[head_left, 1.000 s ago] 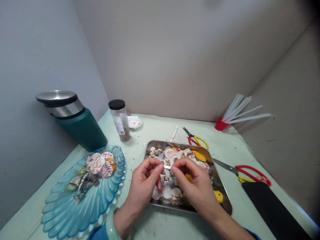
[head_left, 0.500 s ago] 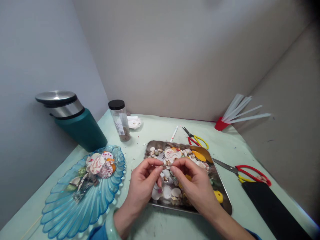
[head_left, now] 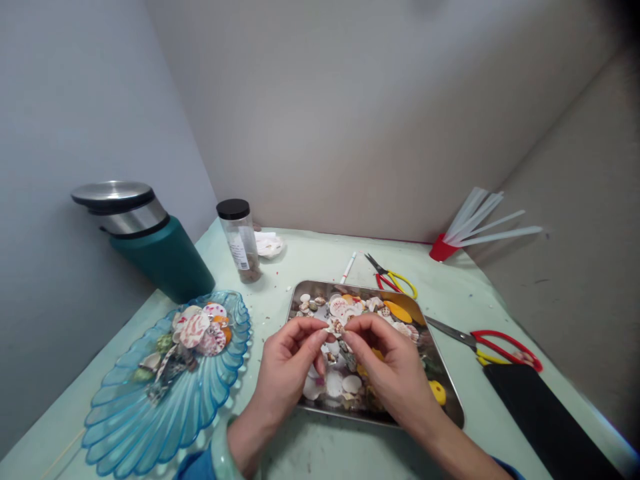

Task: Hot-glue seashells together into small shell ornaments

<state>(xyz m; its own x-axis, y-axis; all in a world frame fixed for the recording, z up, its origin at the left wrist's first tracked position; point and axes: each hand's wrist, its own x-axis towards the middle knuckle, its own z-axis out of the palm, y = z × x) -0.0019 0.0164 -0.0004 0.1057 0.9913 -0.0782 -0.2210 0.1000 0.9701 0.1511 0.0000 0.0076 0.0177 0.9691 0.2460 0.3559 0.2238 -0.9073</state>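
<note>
Above a metal tray of seashells, my left hand and my right hand face each other, fingertips close together. Thumb and forefinger of each hand are pinched. Whatever lies in the pinches is too small to make out against the shells behind. White scallop shells, small patterned shells and yellow pieces fill much of the tray under my hands. My wrists partly cover the tray's near edge.
Left of the tray is a blue shell-shaped dish holding shells. Behind stand a teal bottle and a black-lidded jar. Small scissors, larger scissors, a black flat object and a red cup of translucent sticks occupy the right.
The thin dark bit that showed between my fingertips no longer stands out, and the patterned shell behind them is plainer to see. Both hands stay almost in place.
</note>
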